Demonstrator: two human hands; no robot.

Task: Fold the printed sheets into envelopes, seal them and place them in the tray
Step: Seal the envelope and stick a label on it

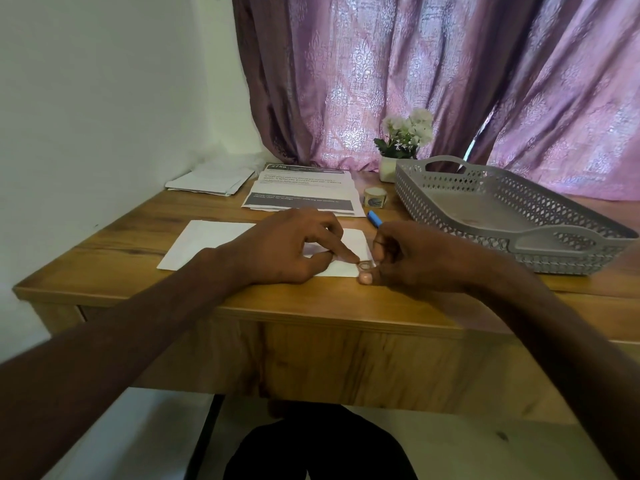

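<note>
Head view: both hands meet at the near right corner of a white envelope (263, 244) lying flat on the wooden counter (311, 306). The left hand (287, 247) rests on the envelope with its forefinger stretched out, pressing the corner down, probably to keep the paper from sliding. The right hand (412, 258), fingers curled, pinches a small strip of clear tape (365, 266) at that same corner, judged to be the seal going on. Beyond the left hand lies the stack of printed sheets (301, 194), within easy reach for the next fold. A tape roll (374, 197) and a blue pen (374, 218) sit just past the right hand. Further right stands the grey tray (450, 188), holding no envelopes that I can see.
</note>
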